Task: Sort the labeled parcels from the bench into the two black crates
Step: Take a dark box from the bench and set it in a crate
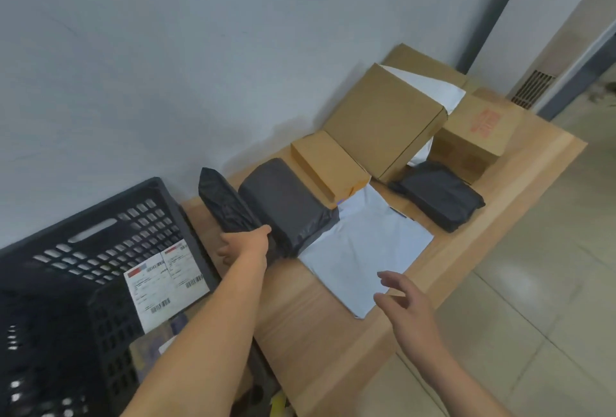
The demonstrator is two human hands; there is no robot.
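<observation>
A: Left grip state?
B: left grip [245, 248] clenched round the near end of a slim black plastic-bag parcel [221, 206]; thumb on top, fingers curled under; parcel tilted up on its edge, far end toward the wall
A: Where is that parcel?
B: on the light wooden surface [333, 333]; black perforated plastic crate [83, 250] just left of the grip; thick black plastic-wrapped parcel [286, 206] just right of it, touching the held one
A: Right grip?
B: right grip [406, 303] released; fingers spread, holding nothing; over the near corner of a flat white plastic mailer [363, 250]; contact cannot be told
A: Inside the crate?
B: white barcode label sheet [163, 283] facing up; the rest too dark
A: Further out?
B: beyond the left grip a flat brown kraft box [326, 166]; behind it a large tilted brown cardboard box [383, 123]; beyond the right grip another dark plastic-wrapped parcel [440, 196], and past that a small cardboard box with red print [476, 136]
</observation>
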